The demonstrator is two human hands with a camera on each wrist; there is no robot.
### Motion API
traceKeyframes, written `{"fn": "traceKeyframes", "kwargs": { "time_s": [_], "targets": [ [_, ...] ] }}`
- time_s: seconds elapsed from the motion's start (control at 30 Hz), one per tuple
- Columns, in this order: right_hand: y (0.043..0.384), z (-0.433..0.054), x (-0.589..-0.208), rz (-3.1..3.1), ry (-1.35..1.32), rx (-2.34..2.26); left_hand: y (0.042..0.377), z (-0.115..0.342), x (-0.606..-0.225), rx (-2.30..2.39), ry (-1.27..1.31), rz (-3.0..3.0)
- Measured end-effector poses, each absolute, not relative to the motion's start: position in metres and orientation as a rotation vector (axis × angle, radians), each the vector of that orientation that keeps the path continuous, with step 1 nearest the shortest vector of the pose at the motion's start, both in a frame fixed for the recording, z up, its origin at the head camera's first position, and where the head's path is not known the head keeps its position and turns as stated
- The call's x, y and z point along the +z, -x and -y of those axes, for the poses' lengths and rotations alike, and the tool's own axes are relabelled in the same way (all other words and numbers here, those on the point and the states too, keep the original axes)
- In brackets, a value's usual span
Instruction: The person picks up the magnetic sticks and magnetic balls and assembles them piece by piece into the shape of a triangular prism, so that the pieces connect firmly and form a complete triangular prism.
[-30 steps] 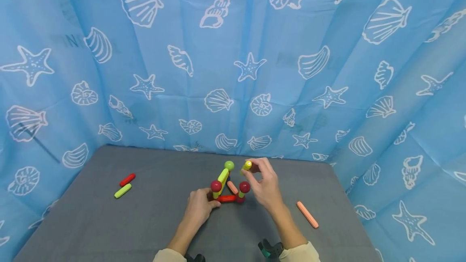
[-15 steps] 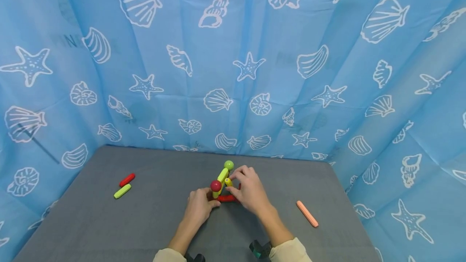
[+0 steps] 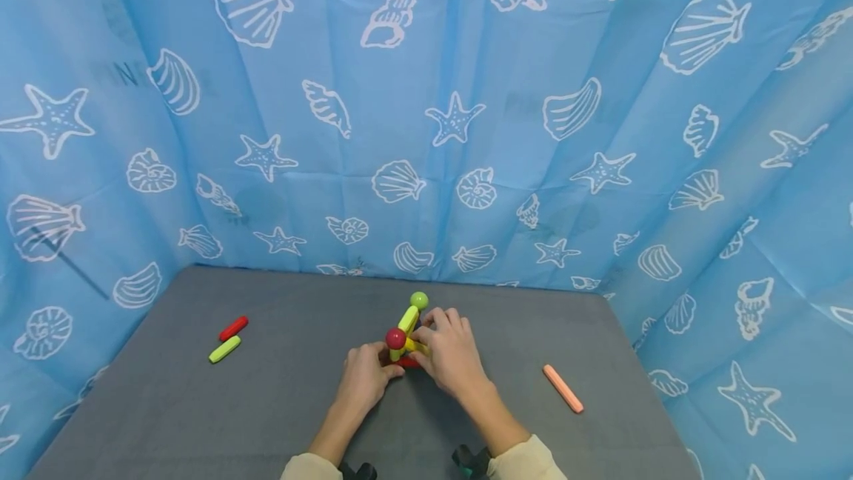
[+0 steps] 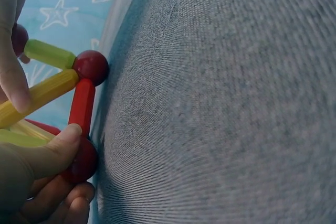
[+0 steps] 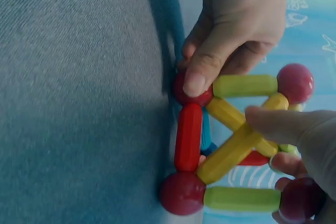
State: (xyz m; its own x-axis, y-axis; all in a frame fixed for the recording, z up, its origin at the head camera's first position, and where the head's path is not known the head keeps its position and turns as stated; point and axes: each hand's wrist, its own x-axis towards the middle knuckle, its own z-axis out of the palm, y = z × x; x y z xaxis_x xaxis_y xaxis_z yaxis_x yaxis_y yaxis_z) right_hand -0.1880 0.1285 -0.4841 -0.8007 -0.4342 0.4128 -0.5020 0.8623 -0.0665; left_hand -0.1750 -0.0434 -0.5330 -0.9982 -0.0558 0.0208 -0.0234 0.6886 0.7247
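Note:
A small frame of magnetic rods and balls stands on the grey table. My left hand (image 3: 364, 378) grips a dark red ball (image 5: 191, 88) at its lower left corner, thumb on one side. My right hand (image 3: 453, 352) pinches a yellow rod (image 5: 231, 150) that slants across the frame's near side. One end of that rod meets the lower right red ball (image 5: 182, 192); the other lies by the upper left red ball (image 5: 295, 83). A red rod (image 5: 188, 137) joins the two lower balls. Light green rods (image 5: 244, 85) rise from them. In the head view my right hand hides the frame's right part.
On the left of the table lie a loose red rod (image 3: 233, 329) and a light green rod (image 3: 225, 350). An orange-pink rod (image 3: 563, 389) lies at the right. A green ball (image 3: 419, 300) tops the frame's far corner. Behind hangs a blue shell-print curtain (image 3: 453, 191).
My right hand has brought the yellow rod leftward and down from the frame's far right to its near side. My left hand has kept its grip on the lower left ball.

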Motion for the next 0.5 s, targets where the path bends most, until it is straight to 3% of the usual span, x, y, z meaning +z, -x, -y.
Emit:
{"fn": "traceKeyframes", "kwargs": {
  "time_s": [0.5],
  "targets": [
    [0.1893, -0.1382, -0.4829, 2.571, -0.821, 0.213, 0.1742, 0.0438, -0.5346, -1.227, -0.059, 2.845]
  ]
}}
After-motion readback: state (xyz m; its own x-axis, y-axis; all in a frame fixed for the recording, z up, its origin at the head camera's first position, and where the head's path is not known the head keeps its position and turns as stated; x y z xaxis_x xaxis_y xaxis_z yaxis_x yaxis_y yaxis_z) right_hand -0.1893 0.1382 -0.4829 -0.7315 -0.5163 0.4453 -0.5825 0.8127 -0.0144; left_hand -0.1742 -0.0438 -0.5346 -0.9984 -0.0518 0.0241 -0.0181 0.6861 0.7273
